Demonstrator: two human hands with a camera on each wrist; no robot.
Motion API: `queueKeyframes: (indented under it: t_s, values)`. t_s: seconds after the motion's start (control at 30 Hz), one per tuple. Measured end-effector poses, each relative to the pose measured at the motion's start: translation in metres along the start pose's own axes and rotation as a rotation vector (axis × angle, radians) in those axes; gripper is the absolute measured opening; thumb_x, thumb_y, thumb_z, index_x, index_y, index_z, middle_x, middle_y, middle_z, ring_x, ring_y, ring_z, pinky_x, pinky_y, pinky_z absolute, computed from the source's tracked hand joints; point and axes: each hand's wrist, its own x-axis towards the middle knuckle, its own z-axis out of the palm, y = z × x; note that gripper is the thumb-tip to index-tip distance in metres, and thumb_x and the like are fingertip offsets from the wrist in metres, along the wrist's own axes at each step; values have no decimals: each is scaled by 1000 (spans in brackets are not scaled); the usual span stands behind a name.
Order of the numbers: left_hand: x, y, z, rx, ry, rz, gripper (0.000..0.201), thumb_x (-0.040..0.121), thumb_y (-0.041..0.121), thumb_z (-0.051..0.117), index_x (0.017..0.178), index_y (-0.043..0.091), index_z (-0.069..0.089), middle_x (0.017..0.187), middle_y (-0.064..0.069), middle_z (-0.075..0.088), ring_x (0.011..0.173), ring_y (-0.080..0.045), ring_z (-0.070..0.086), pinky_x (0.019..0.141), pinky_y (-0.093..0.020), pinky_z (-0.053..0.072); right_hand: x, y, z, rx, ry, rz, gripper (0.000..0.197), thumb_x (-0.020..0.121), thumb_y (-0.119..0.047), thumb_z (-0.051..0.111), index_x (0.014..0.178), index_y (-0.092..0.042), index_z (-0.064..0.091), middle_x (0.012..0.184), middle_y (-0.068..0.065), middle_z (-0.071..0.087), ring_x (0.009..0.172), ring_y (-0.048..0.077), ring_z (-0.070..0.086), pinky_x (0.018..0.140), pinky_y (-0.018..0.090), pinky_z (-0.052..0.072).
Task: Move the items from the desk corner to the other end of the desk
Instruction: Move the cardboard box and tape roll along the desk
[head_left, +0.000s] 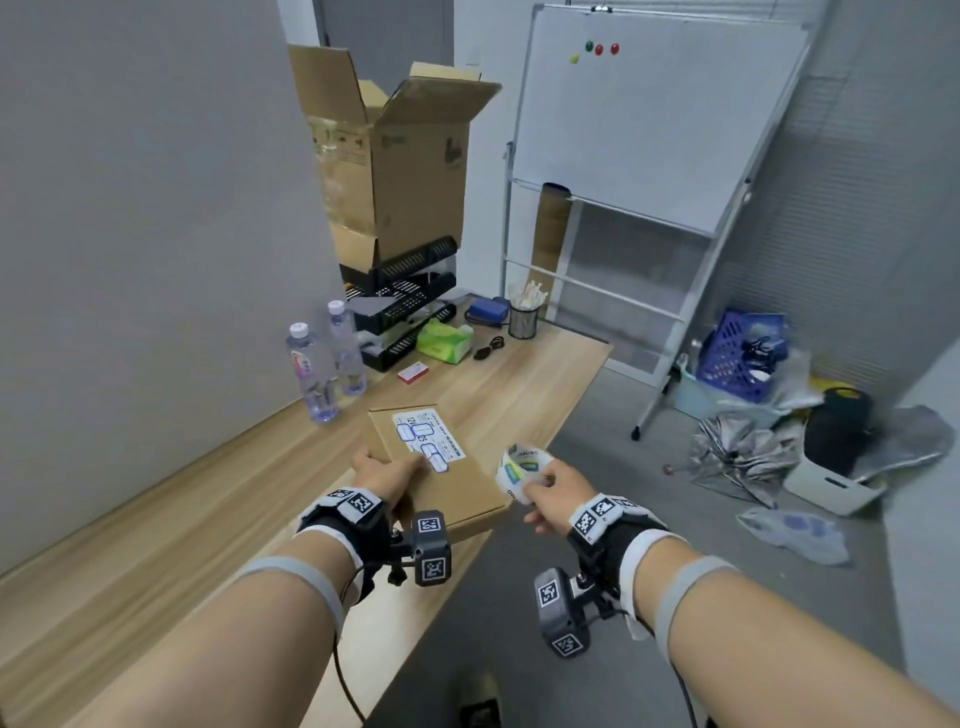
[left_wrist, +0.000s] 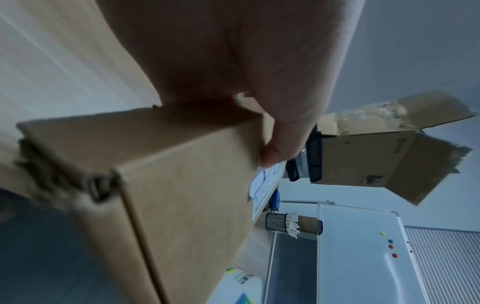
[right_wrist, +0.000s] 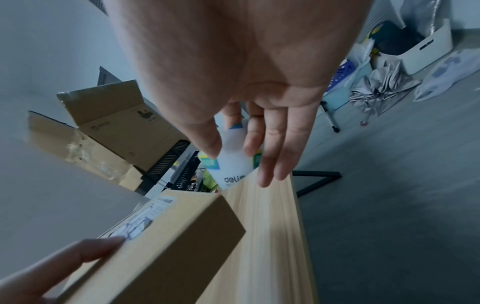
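Mid-carry: left hand (head_left: 387, 480) gripping flat cardboard box (head_left: 441, 462), right hand (head_left: 553, 493) pinching white packet (head_left: 519, 470); bottles (head_left: 324, 358), tissue pack (head_left: 445, 340), pen cup (head_left: 523, 321) left at corner.

Whiteboard (head_left: 649, 119) on stand, four magnets (head_left: 597, 50); blue basket (head_left: 735, 356), folded grey umbrella (head_left: 743, 457), white bin (head_left: 831, 491), plastic bag (head_left: 795, 530) on floor beside table (head_left: 156, 545).
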Motion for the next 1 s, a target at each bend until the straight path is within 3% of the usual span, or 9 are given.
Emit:
queueKeyframes:
  t_s: [0.17,0.3,0.43,0.6,0.67,0.73,0.83,0.93,1.0]
  values:
    - [91,22,81,-81,-4,-106,87,54,47,73,126,2,54,104,-23,70,74,-34,67,59,-35,54,87,-9,-48,-72,38,15,7,88,-16,57,92,-20,52,92,9,69,64,19,68,58,33,55]
    - [143,54,146,-114,-37,-188,66,67,53,71,109,3,64,92,-16,71,74,-31,66,65,-33,49,163,-28,-102,-190,63,30,13,89,-14,53,102,-17,53,92,11,69,60,20,67,50,29,51]
    - [189,78,195,-97,-36,-227,60,60,52,72,95,4,67,78,-15,70,65,-30,65,67,-35,53,229,-36,-148,-225,145,42,13,91,-17,54,103,-16,56,97,11,72,66,21,71,53,32,56]
    - [241,84,246,-71,59,-291,79,35,56,74,101,11,69,80,-10,73,65,-29,71,73,-41,59,291,-29,-180,-183,145,74,5,92,-15,53,96,-15,55,96,9,71,65,18,69,68,42,61]
    - [234,99,263,-61,97,-295,89,45,55,80,121,12,60,94,-8,72,64,-25,70,68,-37,60,320,-25,-190,-182,122,88,6,92,-15,54,98,-15,55,99,10,71,66,18,69,67,40,60]
    - [250,96,283,-107,104,-278,99,63,48,86,140,18,31,109,-5,58,60,-18,59,60,-32,54,352,-23,-201,-189,93,92,6,92,-16,54,98,-17,55,100,9,71,66,16,70,64,37,60]
    - [304,78,314,-31,111,-335,114,30,82,79,124,26,45,115,-2,67,75,-26,70,80,-43,57,404,-25,-219,-210,35,65,11,91,-16,56,102,-16,58,96,6,72,69,16,71,64,35,60]
    - [311,93,339,155,143,-325,72,68,73,64,118,21,55,120,-9,62,106,-31,65,89,-35,54,460,-30,-240,-216,-52,28,15,90,-16,56,104,-20,57,96,7,72,74,19,73,63,34,61]
    - [307,107,367,68,89,-338,88,73,66,65,139,11,48,139,-14,54,118,-32,61,86,-33,55,494,-36,-255,-220,-109,-2,16,89,-15,56,103,-21,57,95,8,72,70,19,72,60,33,59]
